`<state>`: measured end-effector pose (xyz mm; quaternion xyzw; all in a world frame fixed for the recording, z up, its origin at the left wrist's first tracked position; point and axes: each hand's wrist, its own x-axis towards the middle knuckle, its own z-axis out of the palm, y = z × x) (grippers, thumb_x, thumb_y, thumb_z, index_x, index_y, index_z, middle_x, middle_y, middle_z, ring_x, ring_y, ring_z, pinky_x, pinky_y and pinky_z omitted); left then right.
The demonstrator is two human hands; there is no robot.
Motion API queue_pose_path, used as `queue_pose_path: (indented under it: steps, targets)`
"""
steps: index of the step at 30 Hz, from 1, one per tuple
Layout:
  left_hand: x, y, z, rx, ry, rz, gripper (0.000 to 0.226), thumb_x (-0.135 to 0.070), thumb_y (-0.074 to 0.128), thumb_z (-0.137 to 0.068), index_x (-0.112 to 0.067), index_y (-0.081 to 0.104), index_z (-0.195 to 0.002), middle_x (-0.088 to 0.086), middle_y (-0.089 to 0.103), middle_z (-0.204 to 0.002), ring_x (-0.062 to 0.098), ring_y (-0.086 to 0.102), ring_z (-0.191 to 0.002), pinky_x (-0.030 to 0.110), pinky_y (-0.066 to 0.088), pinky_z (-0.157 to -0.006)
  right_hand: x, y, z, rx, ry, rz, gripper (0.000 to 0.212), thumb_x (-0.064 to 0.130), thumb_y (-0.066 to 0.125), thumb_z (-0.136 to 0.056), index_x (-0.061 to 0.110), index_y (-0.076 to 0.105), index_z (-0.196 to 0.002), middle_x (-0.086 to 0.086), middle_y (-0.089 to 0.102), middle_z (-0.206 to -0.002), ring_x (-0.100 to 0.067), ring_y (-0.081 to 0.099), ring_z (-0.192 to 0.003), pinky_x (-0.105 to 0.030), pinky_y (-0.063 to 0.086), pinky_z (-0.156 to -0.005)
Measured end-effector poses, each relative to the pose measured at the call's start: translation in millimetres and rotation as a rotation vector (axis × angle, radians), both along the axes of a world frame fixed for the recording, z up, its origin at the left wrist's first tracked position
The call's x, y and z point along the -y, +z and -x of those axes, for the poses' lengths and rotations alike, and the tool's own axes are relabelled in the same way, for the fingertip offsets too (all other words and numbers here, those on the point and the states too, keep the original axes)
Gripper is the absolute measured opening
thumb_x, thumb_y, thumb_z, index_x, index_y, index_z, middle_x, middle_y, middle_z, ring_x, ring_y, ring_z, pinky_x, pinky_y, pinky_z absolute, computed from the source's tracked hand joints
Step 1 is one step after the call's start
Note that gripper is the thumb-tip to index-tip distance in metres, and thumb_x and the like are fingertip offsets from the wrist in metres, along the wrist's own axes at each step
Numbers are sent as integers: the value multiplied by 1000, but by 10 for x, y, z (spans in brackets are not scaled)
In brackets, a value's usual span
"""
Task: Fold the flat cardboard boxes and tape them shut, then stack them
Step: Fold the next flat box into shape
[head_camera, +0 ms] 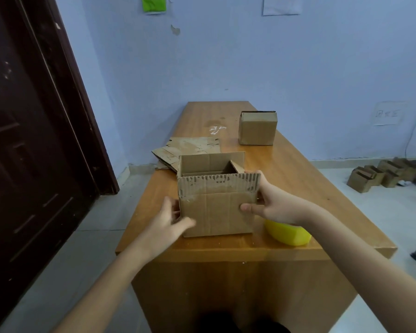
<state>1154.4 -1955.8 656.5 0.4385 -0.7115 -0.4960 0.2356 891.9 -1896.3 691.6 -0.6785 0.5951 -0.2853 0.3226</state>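
An unfolded-open cardboard box (216, 212) stands upright near the front of the wooden table (298, 179), its top flaps raised and its inside showing. My left hand (171, 219) grips its lower left corner, thumb on the front face. My right hand (269, 203) holds its right side, thumb on the front and fingers around the edge. A yellow tape roll (288, 234) lies on the table just under my right wrist. A stack of flat cardboard boxes (185, 150) lies behind the open box, overhanging the left table edge. A folded box (257, 128) stands further back on the right.
Several small cardboard boxes (384, 174) sit on the floor at the right by the wall. A dark door (34, 140) fills the left side. The blue wall is close behind the table's far end.
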Motion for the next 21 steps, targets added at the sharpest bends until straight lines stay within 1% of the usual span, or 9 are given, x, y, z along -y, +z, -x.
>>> queue_pose_path:
  steps: [1, 3, 5, 7, 10, 11, 14, 19, 21]
  targets:
    - [39, 49, -26, -29, 37, -50, 96, -70, 68, -62, -24, 32, -138, -1, 44, -141, 22, 49, -124, 45, 32, -111, 2, -17, -28, -47, -5, 18, 67, 21, 61, -91, 19, 17, -141, 8, 52, -130, -6, 52, -119, -32, 46, -102]
    - [150, 131, -47, -128, 98, -138, 93, -83, 69, -40, -32, 49, -116, 1, 52, -132, 24, 58, -112, 46, 40, -104, 11, -62, -93, -119, -28, 54, 78, 22, 59, -93, 21, 4, -149, 5, 51, -134, -11, 51, -122, -34, 43, -104]
    - [151, 239, -40, -104, 50, -104, 71, -80, 57, -65, -36, 43, -120, -2, 54, -126, 18, 63, -101, 31, 51, -89, 11, -73, -156, -148, -39, 77, 84, 23, 58, -94, 21, -3, -151, 3, 50, -136, -14, 50, -124, -34, 42, -105]
    - [159, 284, -20, -37, 51, -58, 63, -72, 39, -80, -41, 30, -135, -3, 50, -129, 22, 62, -105, 29, 53, -85, 6, -61, -168, -95, -29, 73, 82, 32, 61, -91, 22, 6, -150, 7, 50, -137, -8, 50, -123, -32, 43, -104]
    - [137, 385, 24, -21, 66, -47, 79, -78, 30, -73, -42, 25, -142, 10, 47, -139, 30, 62, -105, 39, 54, -87, -30, 84, -189, 188, -123, -24, 75, 64, 51, -81, 23, 28, -140, 11, 49, -133, -1, 51, -114, -23, 45, -92]
    - [125, 421, 42, -22, 81, -54, 82, -80, 28, -71, -43, 23, -143, 13, 47, -139, 30, 63, -103, 40, 55, -86, -35, 144, -222, 259, -175, -65, 75, 70, 44, -80, 21, 30, -136, 8, 50, -130, -3, 53, -108, -22, 46, -85]
    - [108, 483, 119, 3, 126, -69, 85, -81, 19, -70, -43, 17, -146, 17, 45, -140, 34, 62, -105, 37, 57, -78, 18, 223, -313, 236, -258, -94, 76, 74, 36, -82, 21, 23, -135, 4, 49, -127, -8, 53, -103, -23, 46, -73]
    - [158, 538, 112, -18, 175, -132, 103, -87, 13, -59, -37, 15, -149, 22, 44, -140, 39, 59, -109, 46, 53, -89, 52, 151, -334, 180, -280, 35, 63, 74, 34, -82, 27, 32, -124, 4, 55, -120, -11, 55, -105, -37, 49, -91]
    - [199, 542, 75, -45, 171, -139, 104, -90, 15, -58, -40, 11, -149, 19, 39, -145, 39, 57, -113, 49, 50, -94, 6, 102, -322, 158, -241, 83, 62, 74, 33, -79, 30, 37, -122, 1, 51, -125, -12, 52, -108, -31, 45, -90]
